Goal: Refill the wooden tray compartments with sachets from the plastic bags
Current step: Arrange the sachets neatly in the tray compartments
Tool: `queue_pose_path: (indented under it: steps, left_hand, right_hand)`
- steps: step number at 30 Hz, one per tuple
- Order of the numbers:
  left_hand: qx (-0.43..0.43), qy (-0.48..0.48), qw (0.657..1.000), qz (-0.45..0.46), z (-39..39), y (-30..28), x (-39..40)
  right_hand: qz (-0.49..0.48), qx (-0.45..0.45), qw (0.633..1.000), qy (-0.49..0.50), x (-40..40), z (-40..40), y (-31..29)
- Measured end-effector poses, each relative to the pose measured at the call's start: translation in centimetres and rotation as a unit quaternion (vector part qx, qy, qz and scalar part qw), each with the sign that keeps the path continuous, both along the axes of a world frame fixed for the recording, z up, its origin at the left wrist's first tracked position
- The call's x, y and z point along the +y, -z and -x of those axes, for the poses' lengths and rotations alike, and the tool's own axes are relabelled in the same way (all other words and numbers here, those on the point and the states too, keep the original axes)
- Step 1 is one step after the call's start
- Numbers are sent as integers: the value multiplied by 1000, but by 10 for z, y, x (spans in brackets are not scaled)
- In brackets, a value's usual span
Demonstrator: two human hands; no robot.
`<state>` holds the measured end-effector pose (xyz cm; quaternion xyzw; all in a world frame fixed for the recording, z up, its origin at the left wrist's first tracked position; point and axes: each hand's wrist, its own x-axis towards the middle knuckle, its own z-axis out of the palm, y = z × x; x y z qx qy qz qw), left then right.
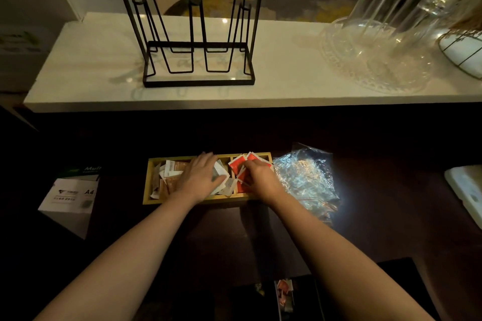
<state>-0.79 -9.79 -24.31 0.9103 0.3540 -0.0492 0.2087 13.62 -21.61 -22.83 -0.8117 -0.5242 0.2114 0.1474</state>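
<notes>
A long wooden tray [146, 185] lies on a dark surface below the white counter. Its left compartment holds brown and white sachets [169, 174]. My left hand [200, 174] rests flat, fingers spread, over white sachets [226, 185] in the middle compartment. The right compartment holds red sachets [238, 164]; my right hand [257, 174] is in it with fingers pinched on red sachets. A crumpled clear plastic bag [305, 177] lies just right of the tray, touching it.
A white counter [104, 60] above carries a black wire rack [198, 34], upturned glasses on a clear tray [378, 34] and a wire basket [464, 52]. A white A4 paper box [70, 200] stands left of the tray; a white object [467, 190] lies at the right edge.
</notes>
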Motion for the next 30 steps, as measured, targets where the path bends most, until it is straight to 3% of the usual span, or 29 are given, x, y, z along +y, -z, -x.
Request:
queue_pose_path:
  steps: [7, 13, 19, 25, 30]
  left_hand:
    - [37, 43, 997, -51, 5, 14, -27]
    - [15, 19, 999, -45, -2, 17, -23]
    - [21, 12, 996, -82, -3, 21, -28]
    - [0, 54, 996, -66, 4, 28, -36]
    - [2, 49, 997, -53, 0, 24, -29]
  right_hand:
    - [-38, -152, 986, -54, -6, 4, 14]
    - [19, -135, 986, -100, -4, -10, 17]
    - [33, -158, 984, -78, -13, -21, 14]
    - [-25, -76, 994, -73, -14, -3, 29]
    - [-71, -98, 990, -70, -17, -3, 36]
